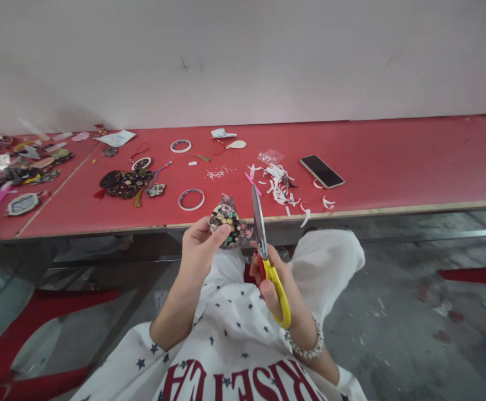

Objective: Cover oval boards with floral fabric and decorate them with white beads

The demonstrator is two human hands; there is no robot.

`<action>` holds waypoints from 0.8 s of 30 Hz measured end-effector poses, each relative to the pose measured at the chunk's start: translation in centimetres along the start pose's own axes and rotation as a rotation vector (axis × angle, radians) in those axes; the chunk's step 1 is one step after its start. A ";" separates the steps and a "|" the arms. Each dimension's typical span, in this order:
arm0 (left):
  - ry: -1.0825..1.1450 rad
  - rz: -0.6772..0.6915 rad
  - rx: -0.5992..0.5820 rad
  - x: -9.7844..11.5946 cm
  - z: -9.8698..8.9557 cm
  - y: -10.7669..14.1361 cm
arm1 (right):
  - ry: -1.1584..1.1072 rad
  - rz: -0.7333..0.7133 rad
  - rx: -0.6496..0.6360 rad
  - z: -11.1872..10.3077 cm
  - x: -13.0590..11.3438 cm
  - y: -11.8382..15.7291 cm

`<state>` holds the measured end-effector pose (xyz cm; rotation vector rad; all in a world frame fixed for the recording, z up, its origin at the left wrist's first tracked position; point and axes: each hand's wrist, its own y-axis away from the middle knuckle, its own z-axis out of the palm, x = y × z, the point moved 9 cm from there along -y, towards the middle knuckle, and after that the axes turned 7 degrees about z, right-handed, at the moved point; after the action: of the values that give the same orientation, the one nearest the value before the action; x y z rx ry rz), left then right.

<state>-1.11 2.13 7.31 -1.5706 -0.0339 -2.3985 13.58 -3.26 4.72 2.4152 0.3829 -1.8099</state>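
Note:
In my left hand [203, 242] is a piece of dark floral fabric [224, 214], pinched between thumb and fingers just off the table's front edge. Its outer part spreads out raggedly to the right. My right hand [274, 273] grips a pair of scissors [259, 220] with yellow and red handles. The blades point up and away from me, to the right of the fabric and apart from it, and look closed together. A beaded bracelet [310, 345] circles my right wrist.
On the red table [393, 161] lie white paper strips [280, 186], a phone [322, 171], two tape rolls [190, 199], small white beads [217, 173] and a pile of dark floral pieces [126, 182]. More craft bits [29, 167] crowd the left. A red stool [46, 312] stands below.

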 end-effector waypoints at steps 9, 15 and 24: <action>-0.002 0.040 0.003 0.0 -0.2 -0.5 | 0.120 -0.034 0.010 -0.1 -0.3 -0.1; 0.171 0.051 0.124 0.2 -0.8 -1.0 | 0.060 -0.039 -0.041 0.7 -0.1 0.1; 0.147 0.050 0.185 -0.1 -1.2 -0.8 | 0.112 -0.016 -0.092 1.8 -0.1 0.0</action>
<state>-2.34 2.69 6.88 -1.2963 -0.1792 -2.3891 11.84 -3.72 4.31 2.4630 0.4851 -1.6295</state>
